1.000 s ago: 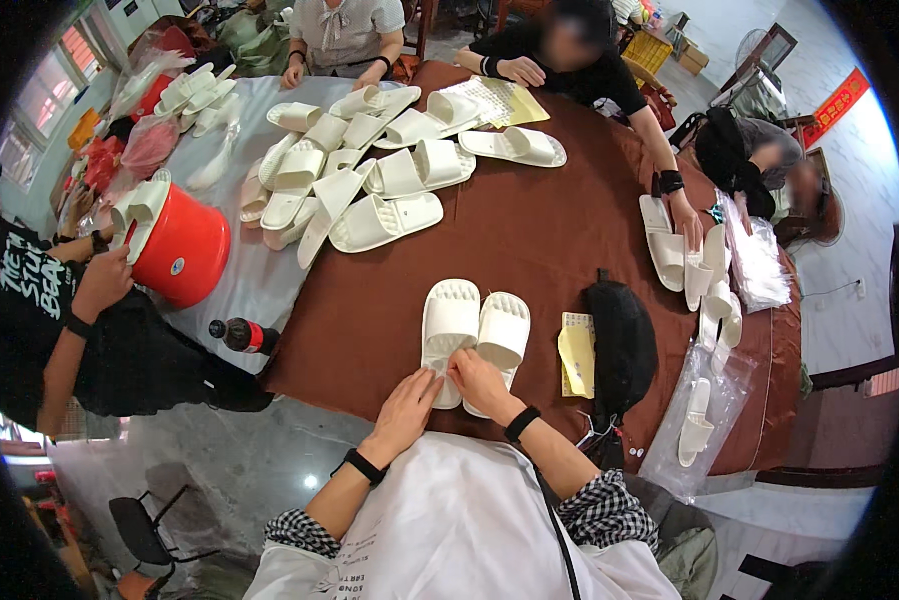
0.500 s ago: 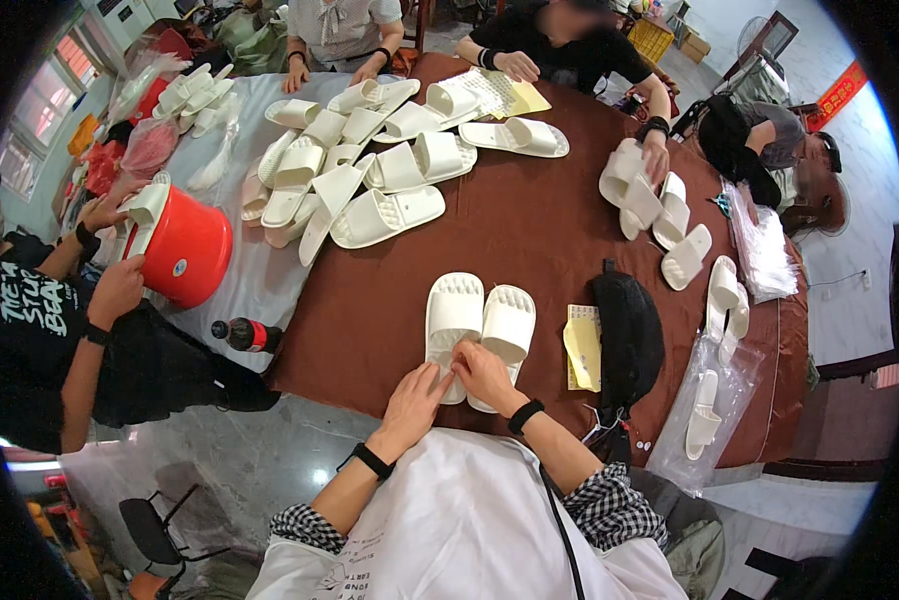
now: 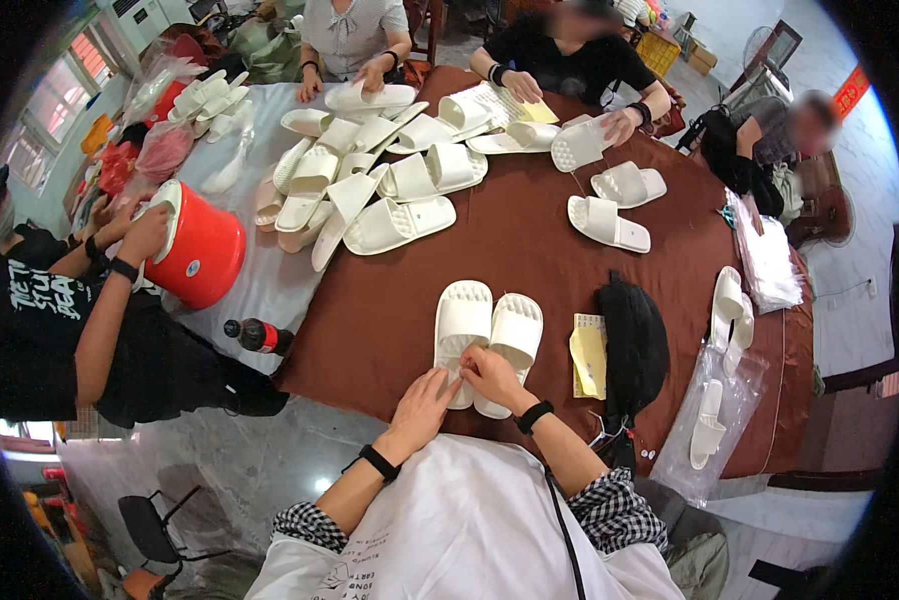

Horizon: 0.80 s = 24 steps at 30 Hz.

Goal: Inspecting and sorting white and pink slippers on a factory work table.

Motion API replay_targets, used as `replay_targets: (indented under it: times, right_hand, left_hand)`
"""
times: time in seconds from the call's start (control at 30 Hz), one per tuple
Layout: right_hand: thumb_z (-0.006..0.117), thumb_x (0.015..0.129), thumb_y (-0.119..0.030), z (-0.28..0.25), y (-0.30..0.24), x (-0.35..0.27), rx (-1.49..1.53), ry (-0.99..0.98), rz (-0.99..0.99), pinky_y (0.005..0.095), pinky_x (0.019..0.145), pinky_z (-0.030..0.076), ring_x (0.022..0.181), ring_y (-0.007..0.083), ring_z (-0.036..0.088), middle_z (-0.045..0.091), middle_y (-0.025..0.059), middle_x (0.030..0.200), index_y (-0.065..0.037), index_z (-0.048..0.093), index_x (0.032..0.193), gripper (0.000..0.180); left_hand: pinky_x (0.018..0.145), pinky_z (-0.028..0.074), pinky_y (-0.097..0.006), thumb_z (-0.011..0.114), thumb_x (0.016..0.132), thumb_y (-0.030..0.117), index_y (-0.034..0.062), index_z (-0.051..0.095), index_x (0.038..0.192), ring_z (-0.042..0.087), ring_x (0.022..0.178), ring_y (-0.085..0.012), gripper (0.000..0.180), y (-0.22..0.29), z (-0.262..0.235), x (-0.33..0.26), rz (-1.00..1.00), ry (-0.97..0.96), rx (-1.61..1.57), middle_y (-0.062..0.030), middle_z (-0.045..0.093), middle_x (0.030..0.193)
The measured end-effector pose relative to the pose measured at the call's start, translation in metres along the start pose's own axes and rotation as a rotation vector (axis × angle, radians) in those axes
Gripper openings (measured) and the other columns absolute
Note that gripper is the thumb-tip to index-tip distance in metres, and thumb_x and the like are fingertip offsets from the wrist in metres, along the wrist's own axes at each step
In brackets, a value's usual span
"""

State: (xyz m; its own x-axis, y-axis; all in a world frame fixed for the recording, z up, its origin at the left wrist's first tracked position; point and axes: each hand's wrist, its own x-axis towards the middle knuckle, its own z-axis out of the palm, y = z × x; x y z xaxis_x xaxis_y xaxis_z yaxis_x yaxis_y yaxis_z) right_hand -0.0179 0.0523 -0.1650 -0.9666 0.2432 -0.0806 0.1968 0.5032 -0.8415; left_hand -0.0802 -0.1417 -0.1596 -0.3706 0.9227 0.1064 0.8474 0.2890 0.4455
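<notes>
A pair of white slippers lies side by side on the brown tablecloth right before me, toes pointing away. Over the heel part of the left slipper (image 3: pixel 463 310) my two hands meet. My left hand (image 3: pixel 419 408) has its fingers drawn together on the insole. My right hand (image 3: pixel 494 380) bends over in a pinch against the left one's fingertips, partly covering the right slipper (image 3: pixel 516 330). Whatever small thing the fingertips hold is hidden. Just right of the pair lies a yellow sheet of small stickers (image 3: pixel 588 358).
A black waist bag (image 3: pixel 633 345) lies right of the sheet, then slippers on clear plastic bags (image 3: pixel 684 440). A slipper heap (image 3: pixel 359 180) covers the far left. Co-workers sit opposite; another at left holds a red bucket (image 3: pixel 201 250) near a dark bottle (image 3: pixel 257 336).
My hands stay on the left slipper, fingers shifting slightly. Opposite, one person has lifted a slipper from the heap; another has moved a slipper leftward, with two others now lying apart. The view has shifted a little.
</notes>
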Motion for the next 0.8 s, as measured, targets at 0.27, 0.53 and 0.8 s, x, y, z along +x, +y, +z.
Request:
replay_targets:
  times: [0.27, 0.53, 0.8]
  right_hand:
    - [0.064, 0.082, -0.01, 0.006, -0.003, -0.003, -0.151, 0.093, -0.023, 0.0428, 0.068, 0.05, 0.078, 0.0336, 0.063, 0.063, 0.0138, 0.082, -0.007, 0.056, 0.092, 0.014]
    - [0.063, 0.084, -0.01, 0.008, 0.01, -0.004, -0.132, 0.093, -0.077, 0.0427, 0.068, 0.049, 0.079, 0.0341, 0.062, 0.063, 0.0135, 0.084, -0.006, 0.055, 0.093, 0.012]
    - [0.061, 0.084, -0.01, 0.01, 0.004, -0.003, -0.214, 0.081, -0.008, 0.0451, 0.069, 0.05, 0.079, 0.0367, 0.063, 0.064, 0.0154, 0.085, -0.006, 0.055, 0.095, 0.012]
  left_hand:
    - [0.108, 0.037, -0.045, 0.056, 0.08, 0.005, 0.0045, 0.045, 0.14, 0.041, 0.129, -0.0362, 0.061, 0.001, 0.0, 0.001, 0.024, -0.006, 0.03, -0.0195, 0.044, 0.133]
    - [0.109, 0.036, -0.047, 0.058, 0.078, 0.002, 0.0002, 0.044, 0.138, 0.036, 0.131, -0.0397, 0.062, 0.004, 0.001, 0.001, 0.056, -0.096, 0.094, -0.0102, 0.036, 0.144]
    - [0.11, 0.035, -0.048, 0.056, 0.08, 0.003, 0.0007, 0.043, 0.138, 0.035, 0.131, -0.0397, 0.06, 0.001, 0.003, 0.002, 0.064, -0.098, 0.111, -0.0102, 0.033, 0.147]
